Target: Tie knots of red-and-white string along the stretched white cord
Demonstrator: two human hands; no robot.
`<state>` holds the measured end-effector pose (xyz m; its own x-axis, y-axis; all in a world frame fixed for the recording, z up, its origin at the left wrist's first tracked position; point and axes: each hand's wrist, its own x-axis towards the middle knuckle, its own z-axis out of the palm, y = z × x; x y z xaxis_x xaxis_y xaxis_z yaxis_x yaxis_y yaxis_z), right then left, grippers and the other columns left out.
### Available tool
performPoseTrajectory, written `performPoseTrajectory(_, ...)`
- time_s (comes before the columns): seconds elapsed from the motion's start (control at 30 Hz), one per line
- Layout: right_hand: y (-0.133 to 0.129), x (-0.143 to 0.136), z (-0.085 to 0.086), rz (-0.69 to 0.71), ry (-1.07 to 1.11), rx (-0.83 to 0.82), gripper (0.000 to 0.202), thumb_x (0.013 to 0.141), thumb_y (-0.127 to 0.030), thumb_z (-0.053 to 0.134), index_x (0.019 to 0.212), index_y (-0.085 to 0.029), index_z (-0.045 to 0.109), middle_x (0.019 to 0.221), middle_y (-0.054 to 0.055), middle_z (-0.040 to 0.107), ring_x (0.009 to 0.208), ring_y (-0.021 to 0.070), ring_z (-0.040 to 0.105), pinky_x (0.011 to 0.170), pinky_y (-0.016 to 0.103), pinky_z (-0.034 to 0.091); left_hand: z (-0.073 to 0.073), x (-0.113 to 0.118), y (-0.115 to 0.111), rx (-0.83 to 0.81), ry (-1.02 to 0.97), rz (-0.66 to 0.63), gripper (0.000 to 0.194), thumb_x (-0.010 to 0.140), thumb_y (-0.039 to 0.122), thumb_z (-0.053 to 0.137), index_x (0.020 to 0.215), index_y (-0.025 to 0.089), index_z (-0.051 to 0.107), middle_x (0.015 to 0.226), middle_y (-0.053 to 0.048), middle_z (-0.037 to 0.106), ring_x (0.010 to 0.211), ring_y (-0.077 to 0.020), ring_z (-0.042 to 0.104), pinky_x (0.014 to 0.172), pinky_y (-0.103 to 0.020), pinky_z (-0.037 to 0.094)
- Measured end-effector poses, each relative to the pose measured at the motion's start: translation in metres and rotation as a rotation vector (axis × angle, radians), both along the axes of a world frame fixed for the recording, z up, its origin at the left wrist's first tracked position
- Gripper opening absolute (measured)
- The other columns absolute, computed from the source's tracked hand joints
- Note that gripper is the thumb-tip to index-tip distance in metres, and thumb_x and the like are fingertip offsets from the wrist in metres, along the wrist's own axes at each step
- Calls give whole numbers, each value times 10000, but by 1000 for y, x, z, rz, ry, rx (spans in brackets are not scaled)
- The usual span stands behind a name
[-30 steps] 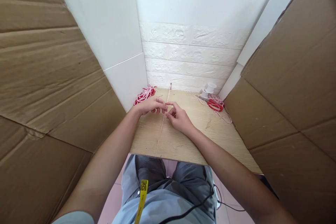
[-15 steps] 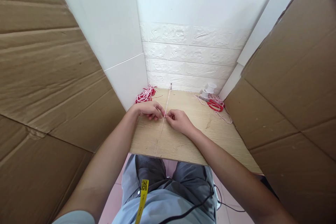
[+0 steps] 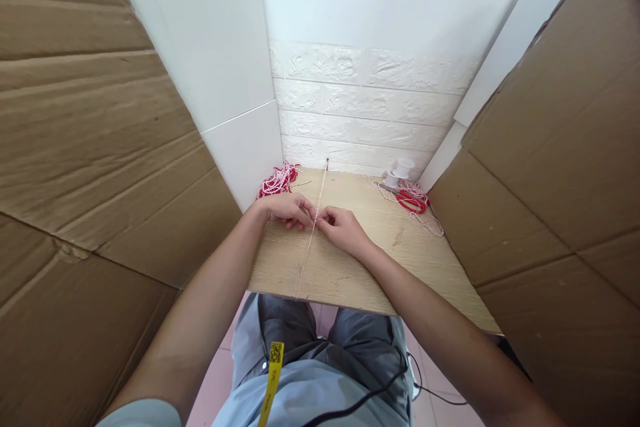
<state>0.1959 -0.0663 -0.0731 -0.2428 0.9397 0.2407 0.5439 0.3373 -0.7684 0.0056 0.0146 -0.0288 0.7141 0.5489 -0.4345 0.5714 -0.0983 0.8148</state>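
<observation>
A thin pink-and-white cord (image 3: 321, 191) runs taut from a small dark hook (image 3: 327, 160) at the wall to the front edge of the wooden board. Partway along it, my left hand (image 3: 293, 209) pinches the cord from the left, its fingertips at a thicker, knotted stretch. From the right, my right hand (image 3: 340, 227) pinches at the same spot, thumb and forefinger together. The two hands' fingertips nearly meet there. Any finer strands between the fingers are too small to make out.
A heap of red and pink cord (image 3: 280, 180) lies at the board's back left. Red-handled scissors (image 3: 411, 201), white spools (image 3: 403, 167) and loose pink cord sit at the back right. Cardboard panels (image 3: 540, 213) stand on both sides of the wooden board (image 3: 350, 280).
Both hands stay at the same stretch of cord, with only a very slight shift of the fingers. The whole view has moved a little.
</observation>
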Motion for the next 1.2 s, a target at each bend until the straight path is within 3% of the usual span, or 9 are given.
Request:
performPoseTrajectory(0.27, 1, 4, 0, -32, -125, 57, 135, 816, -200, 553, 719, -156, 637, 729, 13, 660, 669, 122, 543, 621, 231, 339, 6, 0, -4, -12, 13, 20, 199, 684, 329, 753, 767, 156, 700, 563, 10, 593, 428, -80, 481, 387, -187, 328)
performPoseTrajectory(0.43, 1, 6, 0, -24, -177, 54, 124, 805, -178, 547, 716, -159, 630, 735, 21, 662, 676, 126, 542, 630, 235, 339, 8, -2, -5, 8, -11, -10, 283, 734, 410, 728, 670, 143, 660, 527, 3, 553, 437, -79, 454, 401, -201, 316)
performPoseTrajectory(0.57, 1, 6, 1, -14, -173, 58, 120, 802, -168, 543, 713, -162, 623, 727, 18, 658, 675, 127, 545, 632, 235, 343, 6, -6, 0, 144, -17, 111, 314, 715, 445, 742, 785, 141, 705, 594, -4, 598, 470, -79, 476, 405, -198, 293)
performPoseTrajectory(0.73, 1, 6, 0, -18, -168, 61, 116, 804, -167, 547, 716, -164, 623, 730, 23, 661, 678, 131, 544, 635, 240, 346, 1, -7, 4, 252, -64, 184, 325, 642, 336, 788, 899, 153, 711, 652, 2, 635, 529, -90, 522, 447, -190, 347)
performPoseTrajectory(1.0, 1, 6, 1, -17, -162, 62, 117, 812, -178, 555, 724, -165, 630, 735, 24, 664, 680, 133, 553, 634, 244, 351, -1, -5, 3, 158, -103, -29, 350, 643, 372, 825, 874, 143, 696, 706, -34, 698, 574, -117, 597, 489, -202, 389)
performPoseTrajectory(1.2, 1, 6, 0, -8, -158, 63, 134, 826, -195, 553, 718, -164, 626, 717, 24, 651, 661, 130, 540, 629, 248, 346, -1, -1, 2, 180, -200, -98, 369, 669, 404, 827, 895, 139, 703, 691, -12, 672, 595, -101, 563, 562, -213, 412)
